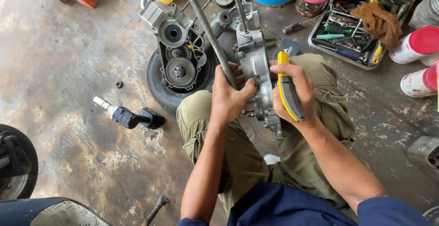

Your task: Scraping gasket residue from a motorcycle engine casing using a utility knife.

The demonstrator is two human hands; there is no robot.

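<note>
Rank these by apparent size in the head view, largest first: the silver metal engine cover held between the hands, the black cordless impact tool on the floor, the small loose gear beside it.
1. Silver metal engine cover, though it sits nearest the camera.
2. Black cordless impact tool.
3. Small loose gear, clearly the smallest.

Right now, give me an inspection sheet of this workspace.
Surface: stained concrete floor.
Job's things: grey metal engine cover held upright between the knees; yellow-handled tool.
Clutter: gear case on a small tyre, black power tool, tool tray, spray cans.
Grippers: left hand holds the cover; right hand grips the tool.
Cables: nothing seen.
Surroundings: wheel at left.
</note>
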